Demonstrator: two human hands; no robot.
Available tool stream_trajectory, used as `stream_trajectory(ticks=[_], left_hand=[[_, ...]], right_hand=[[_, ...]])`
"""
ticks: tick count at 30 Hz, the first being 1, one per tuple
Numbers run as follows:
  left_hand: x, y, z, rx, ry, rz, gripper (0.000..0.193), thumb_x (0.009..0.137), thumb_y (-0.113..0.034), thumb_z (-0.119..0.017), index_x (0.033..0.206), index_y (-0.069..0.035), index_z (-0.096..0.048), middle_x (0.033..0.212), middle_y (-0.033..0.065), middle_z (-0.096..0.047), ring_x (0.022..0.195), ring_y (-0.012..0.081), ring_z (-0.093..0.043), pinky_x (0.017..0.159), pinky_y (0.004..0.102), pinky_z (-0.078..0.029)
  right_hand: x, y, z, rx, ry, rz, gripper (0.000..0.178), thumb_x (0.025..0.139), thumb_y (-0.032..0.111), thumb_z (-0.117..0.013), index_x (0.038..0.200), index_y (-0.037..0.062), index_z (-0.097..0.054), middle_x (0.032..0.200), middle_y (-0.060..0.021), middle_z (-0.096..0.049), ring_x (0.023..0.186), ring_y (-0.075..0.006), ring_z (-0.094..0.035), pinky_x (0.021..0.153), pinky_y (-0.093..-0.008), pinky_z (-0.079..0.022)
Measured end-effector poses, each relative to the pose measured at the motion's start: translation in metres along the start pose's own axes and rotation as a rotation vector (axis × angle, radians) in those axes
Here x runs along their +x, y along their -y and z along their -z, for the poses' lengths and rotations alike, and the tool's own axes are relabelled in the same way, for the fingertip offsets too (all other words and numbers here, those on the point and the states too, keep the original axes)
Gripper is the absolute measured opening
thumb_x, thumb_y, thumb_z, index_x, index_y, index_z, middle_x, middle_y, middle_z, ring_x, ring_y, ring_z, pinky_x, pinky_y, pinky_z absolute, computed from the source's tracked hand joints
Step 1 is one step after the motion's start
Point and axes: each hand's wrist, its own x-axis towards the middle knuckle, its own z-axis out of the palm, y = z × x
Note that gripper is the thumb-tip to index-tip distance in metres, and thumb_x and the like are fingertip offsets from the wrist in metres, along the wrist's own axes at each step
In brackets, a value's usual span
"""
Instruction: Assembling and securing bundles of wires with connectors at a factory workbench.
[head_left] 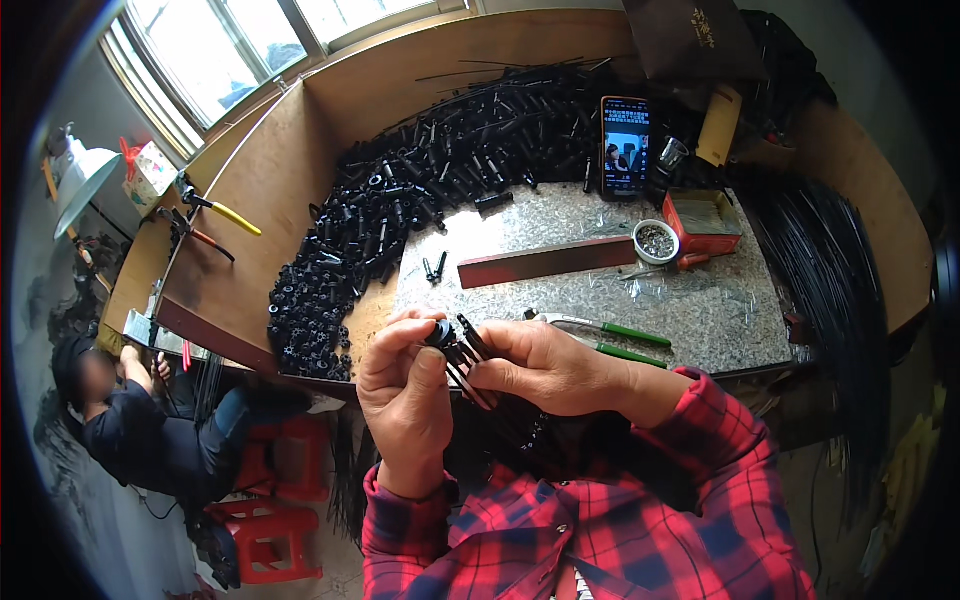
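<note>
In front of my chest, at the front edge of the bench, my left hand (412, 395) pinches a small black round hub (441, 335) between thumb and fingers. Close against it, my right hand (548, 362) grips several thin black ribs (474, 352), its thumb lying along them. The ribs run down from the hub between my hands, and their lower ends blend into a dark bundle in my lap. Whether any rib is fixed in the hub cannot be made out.
Black tubular parts (470, 150) pile up behind, with small toothed rings (300, 320) at left. On the speckled board (560, 290) lie a reddish bar (545, 262), green-handled pliers (635, 333), a white bowl (656, 241) and a phone (625, 150). Long black rods (825, 250) lie right. Another person (165, 420) sits left.
</note>
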Motion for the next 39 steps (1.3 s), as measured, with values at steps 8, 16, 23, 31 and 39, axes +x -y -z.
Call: stream_trajectory(ticks=[8, 16, 23, 31, 39], left_hand=[[0.004, -0.001, 0.005, -0.028, 0.052, 0.029, 0.022, 0.083, -0.001, -0.065, 0.104, 0.003, -0.061, 0.114, 0.0163, -0.057, 0.104, 0.0216, -0.056, 0.093, 0.0317, -0.042], [0.01, 0.002, 0.015, -0.131, 0.154, 0.05, 0.024, 0.081, -0.002, -0.067, 0.104, 0.002, -0.062, 0.11, 0.0151, -0.058, 0.101, 0.0218, -0.058, 0.091, 0.0313, -0.044], [0.017, 0.001, 0.015, -0.053, 0.223, 0.035, 0.024, 0.08, -0.001, -0.067, 0.103, 0.002, -0.062, 0.115, 0.0172, -0.055, 0.102, 0.021, -0.057, 0.091, 0.0303, -0.044], [0.026, 0.003, 0.009, -0.103, 0.314, 0.163, 0.026, 0.078, -0.003, -0.068, 0.104, 0.003, -0.063, 0.134, 0.024, -0.042, 0.096, 0.0171, -0.058, 0.08, 0.024, -0.047], [0.044, 0.0, 0.011, -0.195, 0.63, 0.211, 0.036, 0.076, -0.01, -0.076, 0.105, 0.005, -0.062, 0.112, 0.023, -0.059, 0.082, 0.0171, -0.059, 0.068, 0.0245, -0.049]], right_hand=[[0.002, 0.0, 0.002, 0.043, 0.052, -0.003, 0.015, 0.098, 0.015, -0.047, 0.095, 0.0014, -0.052, 0.082, -0.0021, -0.056, 0.076, -0.0087, -0.054, 0.069, -0.0244, -0.045], [0.004, -0.011, 0.006, 0.189, 0.061, -0.024, 0.018, 0.095, 0.019, -0.053, 0.095, 0.0012, -0.057, 0.078, 0.0006, -0.058, 0.074, -0.0055, -0.053, 0.066, -0.0237, -0.045], [0.007, -0.009, 0.013, 0.355, 0.167, -0.098, 0.018, 0.094, 0.02, -0.056, 0.095, 0.0023, -0.059, 0.082, 0.002, -0.06, 0.077, -0.0047, -0.054, 0.071, -0.0231, -0.045], [0.007, -0.014, 0.021, 0.388, 0.17, -0.111, 0.012, 0.089, 0.016, -0.062, 0.09, 0.0037, -0.061, 0.08, 0.0031, -0.06, 0.076, -0.0049, -0.055, 0.071, -0.0221, -0.045], [-0.009, 0.007, 0.011, 0.361, 0.218, -0.108, 0.014, 0.085, 0.008, -0.064, 0.096, -0.0002, -0.063, 0.084, -0.0026, -0.066, 0.072, -0.0084, -0.059, 0.067, -0.0233, -0.048]])
